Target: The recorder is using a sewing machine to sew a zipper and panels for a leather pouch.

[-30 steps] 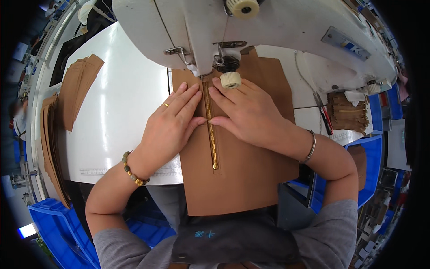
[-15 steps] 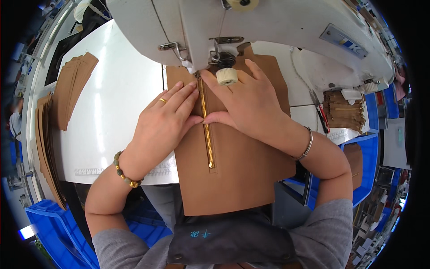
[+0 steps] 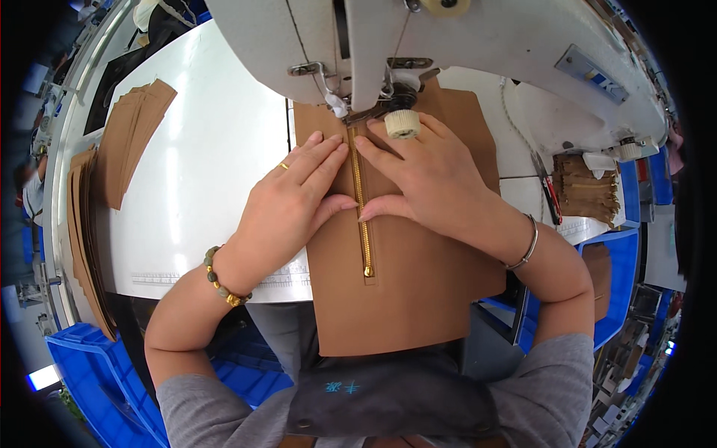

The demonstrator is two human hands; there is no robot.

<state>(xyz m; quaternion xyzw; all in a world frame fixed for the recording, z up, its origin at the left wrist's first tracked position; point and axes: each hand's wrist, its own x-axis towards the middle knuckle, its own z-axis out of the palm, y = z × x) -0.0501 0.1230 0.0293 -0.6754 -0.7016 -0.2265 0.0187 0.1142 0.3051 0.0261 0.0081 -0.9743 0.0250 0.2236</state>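
Note:
My left hand (image 3: 297, 200) lies open on a brown panel (image 3: 396, 299), left of a gold zipper (image 3: 363, 239) set in a long slot. My right hand (image 3: 426, 179) rests open on the panel's right side, fingers spread and partly hidden behind a cream knob (image 3: 402, 122). Both thumbs point inward at the zipper, close to each other. The zipper's upper end reaches beneath the presser foot (image 3: 351, 118) of a white sewing machine (image 3: 485, 41); the stitching point is too small to make out.
Brown cut pieces (image 3: 131, 142) lie stacked on the white table (image 3: 202, 164) at left. Red-handled scissors (image 3: 551, 201) and a zippered bundle (image 3: 586, 187) sit at right. Blue bins (image 3: 82, 358) flank me below the table. Another person (image 3: 31, 187) is at the far left.
My right hand's fingers have shifted on the panel; one that was lifted half a second ago is lower now. Both hands stay beside the zipper. The whole view has shifted slightly.

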